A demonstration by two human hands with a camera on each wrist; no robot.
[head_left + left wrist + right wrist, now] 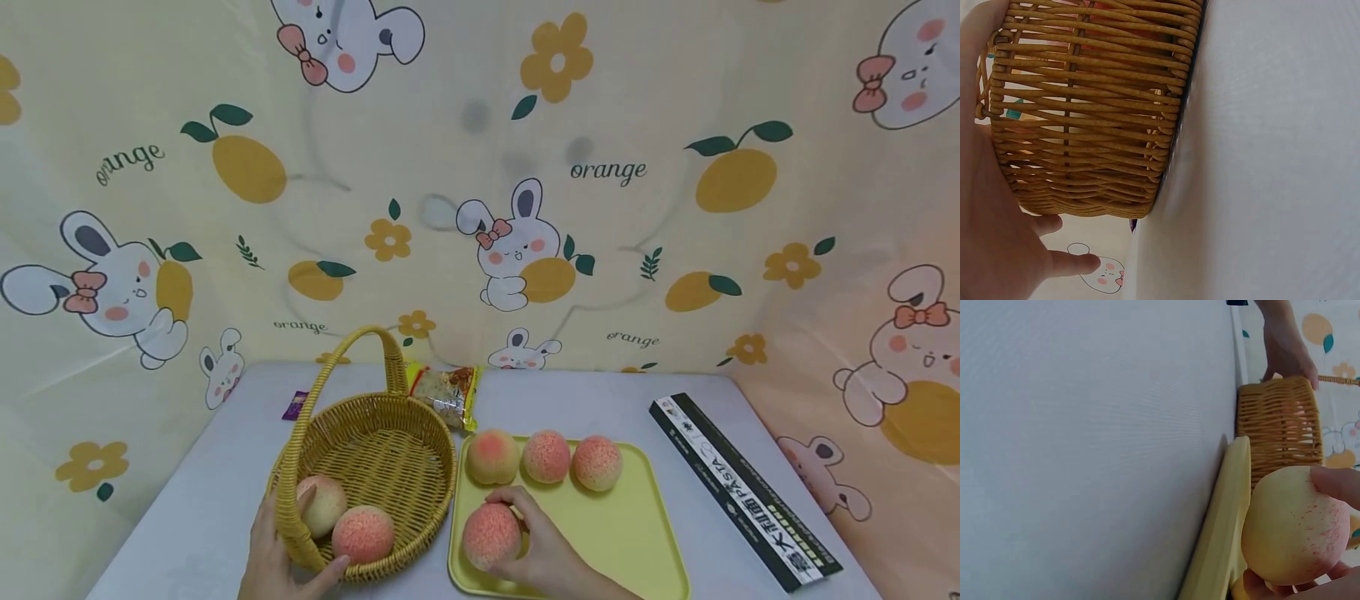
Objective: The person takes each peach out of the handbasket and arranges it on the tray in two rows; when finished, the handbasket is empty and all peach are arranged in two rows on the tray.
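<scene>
My right hand (pixel 536 546) grips a pink speckled peach (pixel 491 536) over the near left part of the yellow tray (pixel 622 533). In the right wrist view this peach (pixel 1294 525) shows a pale yellow side, with fingers and thumb around it. Along the tray's far side sit three more peaches (pixel 547 457). My left hand (pixel 281 550) holds the near left rim of the wicker basket (pixel 431 417), beside the foot of its tall handle. Inside the basket lie two peaches (pixel 363 534). The left wrist view has the basket's woven side (pixel 1091 125) close against the palm.
Right of the tray lies a long black pasta box (pixel 742 492). Behind the basket are a yellow snack packet (pixel 447 395) and a small purple packet (pixel 296 406). A patterned cloth (pixel 420 167) hangs behind the white table (pixel 180 533).
</scene>
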